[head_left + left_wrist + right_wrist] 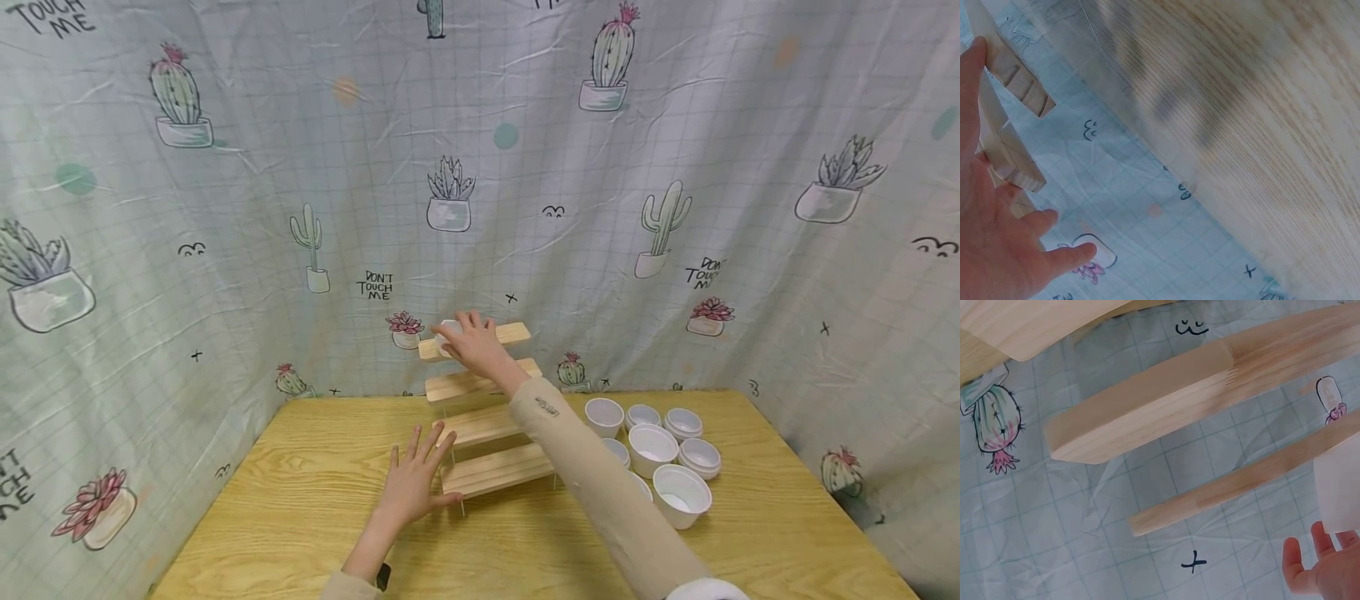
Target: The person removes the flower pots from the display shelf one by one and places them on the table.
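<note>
A four-tier wooden step rack (495, 472) stands on the table, its light planks rising toward the back. My right hand (482, 347) reaches to the top plank and holds a small white cup (447, 327) near that plank's left end. In the right wrist view, part of the white cup (1339, 490) shows against the plank, with fingertips beside it. My left hand (410, 482) is at the rack's left side, fingers spread and thumb by the lowest plank. The left wrist view shows this hand (997, 250) against the plank ends.
Several white cups, among them a tall one (681, 497) and a low one (699, 457), stand grouped on the wooden table (300, 500) right of the rack. A cactus-print curtain (495, 258) hangs behind and at both sides.
</note>
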{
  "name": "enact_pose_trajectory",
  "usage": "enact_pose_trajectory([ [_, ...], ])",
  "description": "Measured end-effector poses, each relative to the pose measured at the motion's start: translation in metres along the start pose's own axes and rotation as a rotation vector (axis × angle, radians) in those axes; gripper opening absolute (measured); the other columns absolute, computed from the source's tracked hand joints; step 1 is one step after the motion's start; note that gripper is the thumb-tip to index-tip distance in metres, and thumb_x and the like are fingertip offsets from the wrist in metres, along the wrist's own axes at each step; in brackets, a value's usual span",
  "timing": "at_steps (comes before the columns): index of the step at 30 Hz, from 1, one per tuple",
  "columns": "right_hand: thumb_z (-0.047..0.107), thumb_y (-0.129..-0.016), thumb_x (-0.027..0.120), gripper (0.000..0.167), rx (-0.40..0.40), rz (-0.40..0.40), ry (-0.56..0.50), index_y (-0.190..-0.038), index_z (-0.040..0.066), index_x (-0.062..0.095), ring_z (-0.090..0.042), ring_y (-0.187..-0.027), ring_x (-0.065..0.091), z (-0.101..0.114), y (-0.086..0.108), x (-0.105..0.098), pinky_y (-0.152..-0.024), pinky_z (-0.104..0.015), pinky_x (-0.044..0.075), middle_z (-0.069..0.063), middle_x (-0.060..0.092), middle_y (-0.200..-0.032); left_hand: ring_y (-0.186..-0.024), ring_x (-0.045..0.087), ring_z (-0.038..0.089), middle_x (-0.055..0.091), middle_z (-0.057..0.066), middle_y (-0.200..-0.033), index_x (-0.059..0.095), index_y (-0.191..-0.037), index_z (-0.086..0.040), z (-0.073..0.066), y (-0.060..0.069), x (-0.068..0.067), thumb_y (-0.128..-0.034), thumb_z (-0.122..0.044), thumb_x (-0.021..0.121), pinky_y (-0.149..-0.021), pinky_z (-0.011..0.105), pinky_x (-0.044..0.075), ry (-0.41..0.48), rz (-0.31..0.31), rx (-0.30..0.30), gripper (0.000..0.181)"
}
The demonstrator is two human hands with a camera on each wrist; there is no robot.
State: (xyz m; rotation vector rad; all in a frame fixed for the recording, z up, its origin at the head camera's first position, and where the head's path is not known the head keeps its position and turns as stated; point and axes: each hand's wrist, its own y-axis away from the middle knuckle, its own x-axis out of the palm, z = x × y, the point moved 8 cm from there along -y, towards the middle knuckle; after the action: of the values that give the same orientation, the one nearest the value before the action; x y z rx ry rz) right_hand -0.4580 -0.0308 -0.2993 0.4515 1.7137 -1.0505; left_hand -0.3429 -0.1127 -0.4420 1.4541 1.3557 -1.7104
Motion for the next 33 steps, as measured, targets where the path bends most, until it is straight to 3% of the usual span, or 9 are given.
enact_pose_trajectory([
  [14, 0.038, -0.094, 0.038, 0.034, -0.076, -0.063, 0.034, -0.128, 0.034, 0.042, -0.032, -0.117, 0.037, 0.002, 0.012, -0.008, -0.083, -0.05, 0.04, -0.014, 0.041, -0.132, -0.135, 0.019, 0.038, 0.025, 0.004, -0.148, 0.032, -0.139, -0.023, -0.001, 0.0, -0.001, -0.0645, -0.059, 0.066, -0.095, 0.069, 0.025, 0.006, 0.0, -0.001, 0.09],
  [27, 0.038, -0.093, 0.043, 0.03, -0.152, -0.115, 0.037, -0.121, 0.031, 0.048, -0.028, -0.104, 0.04, 0.005, 0.035, -0.016, -0.072, -0.043, 0.039, -0.012, 0.045, -0.123, -0.136, 0.017, 0.037, 0.023, 0.003, -0.148, 0.03, -0.14, -0.023, 0.001, 0.001, 0.002, -0.0653, -0.06, 0.065, -0.096, 0.069, 0.024, 0.006, 0.02, -0.011, 0.09],
  [33, 0.04, -0.091, 0.046, 0.028, -0.173, -0.176, 0.044, -0.117, 0.033, 0.051, -0.025, -0.098, 0.042, 0.002, 0.048, -0.02, -0.069, -0.037, 0.037, -0.01, 0.049, -0.118, -0.135, 0.018, 0.038, 0.024, 0.003, -0.148, 0.031, -0.139, -0.023, 0.0, 0.001, 0.001, -0.0652, -0.059, 0.066, -0.095, 0.069, 0.025, 0.002, 0.011, -0.006, 0.09],
])
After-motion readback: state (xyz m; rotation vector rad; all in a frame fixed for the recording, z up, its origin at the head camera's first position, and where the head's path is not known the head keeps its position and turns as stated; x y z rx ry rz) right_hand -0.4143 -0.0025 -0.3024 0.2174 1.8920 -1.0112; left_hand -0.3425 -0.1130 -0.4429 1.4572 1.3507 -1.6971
